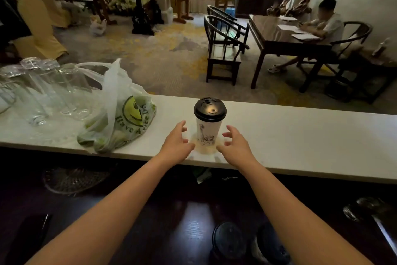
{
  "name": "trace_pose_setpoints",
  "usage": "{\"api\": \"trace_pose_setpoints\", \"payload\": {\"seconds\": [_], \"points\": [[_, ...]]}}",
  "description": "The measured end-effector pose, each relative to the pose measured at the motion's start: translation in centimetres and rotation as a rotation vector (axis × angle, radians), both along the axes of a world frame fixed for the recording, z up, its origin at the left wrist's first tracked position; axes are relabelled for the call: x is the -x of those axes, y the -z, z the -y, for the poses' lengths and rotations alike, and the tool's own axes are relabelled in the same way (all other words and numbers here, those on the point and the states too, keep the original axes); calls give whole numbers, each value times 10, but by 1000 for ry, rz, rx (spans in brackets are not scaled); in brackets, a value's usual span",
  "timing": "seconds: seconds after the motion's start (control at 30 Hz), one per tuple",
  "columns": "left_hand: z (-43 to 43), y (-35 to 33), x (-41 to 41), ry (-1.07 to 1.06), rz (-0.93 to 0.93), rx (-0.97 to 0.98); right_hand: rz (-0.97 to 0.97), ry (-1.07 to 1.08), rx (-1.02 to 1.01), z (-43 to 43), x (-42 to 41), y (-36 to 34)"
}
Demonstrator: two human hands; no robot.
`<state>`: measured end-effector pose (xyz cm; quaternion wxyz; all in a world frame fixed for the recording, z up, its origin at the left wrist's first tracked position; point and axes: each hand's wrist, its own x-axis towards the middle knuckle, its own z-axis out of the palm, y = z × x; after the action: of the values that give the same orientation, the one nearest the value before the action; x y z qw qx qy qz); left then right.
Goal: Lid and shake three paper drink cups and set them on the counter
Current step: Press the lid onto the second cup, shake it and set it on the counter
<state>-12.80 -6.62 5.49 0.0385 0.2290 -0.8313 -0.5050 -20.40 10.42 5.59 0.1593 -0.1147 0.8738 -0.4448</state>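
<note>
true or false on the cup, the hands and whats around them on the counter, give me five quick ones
1. The cup has a black lid on it. True.
2. The left hand grips the cup. False: it is open beside the cup, not touching.
3. The right hand is open. True.
4. The plastic bag lies right of the cup. False: it lies to the left.
5. The cup lies on its side on the counter. False: it stands upright.
</note>
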Motion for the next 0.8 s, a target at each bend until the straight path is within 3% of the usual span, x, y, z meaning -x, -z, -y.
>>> {"api": "trace_pose_setpoints", "payload": {"seconds": [0.17, 0.43, 0.6, 0.8], "points": [[-1, -8, -31, -57, -117, 11, -77, 43, -29, -15, -19, -15], [-25, -13, -77, 171, -225, 35, -300, 55, -29, -39, -82, -27], [-43, 21, -105, 317, -159, 54, -267, 23, -108, -63, -122, -10], [-63, 77, -142, 420, -22, 4, -143, 169, -195, -95, -184, 46]]}}
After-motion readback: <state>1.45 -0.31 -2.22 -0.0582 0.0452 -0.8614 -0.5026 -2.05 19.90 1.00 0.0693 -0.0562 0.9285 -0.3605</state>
